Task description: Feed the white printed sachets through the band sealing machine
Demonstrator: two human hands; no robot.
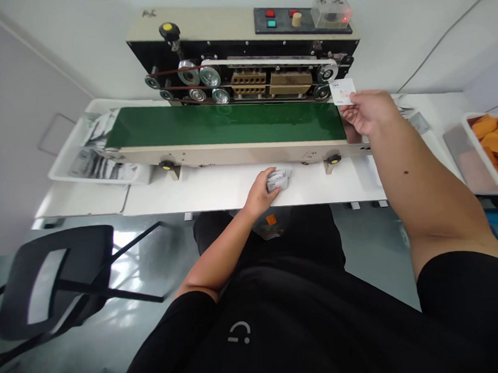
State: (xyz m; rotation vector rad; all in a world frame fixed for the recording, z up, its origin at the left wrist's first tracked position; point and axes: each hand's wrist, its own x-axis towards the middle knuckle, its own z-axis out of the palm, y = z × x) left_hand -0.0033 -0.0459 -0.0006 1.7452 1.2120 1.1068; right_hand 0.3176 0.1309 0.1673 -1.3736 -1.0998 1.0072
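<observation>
My right hand [369, 110] pinches a small white printed sachet [342, 91] by its lower right corner. The sachet is upright at the right end of the band sealing machine [242, 28], close to the pulleys at its belt entry; I cannot tell whether its top edge touches the belt. Below the machine, my left hand [261, 195] is closed around a small stack of similar white sachets [277, 180] at the table's front edge. The green conveyor belt [227, 124] runs across in front of the sealing head.
A white bin [135, 173] holding many sachets stands at the belt's left end. More sachets [418, 122] lie on the white table [215, 189] behind my right arm. A clear tub [470, 148] with orange pieces is at far right. A black chair [63, 273] stands left.
</observation>
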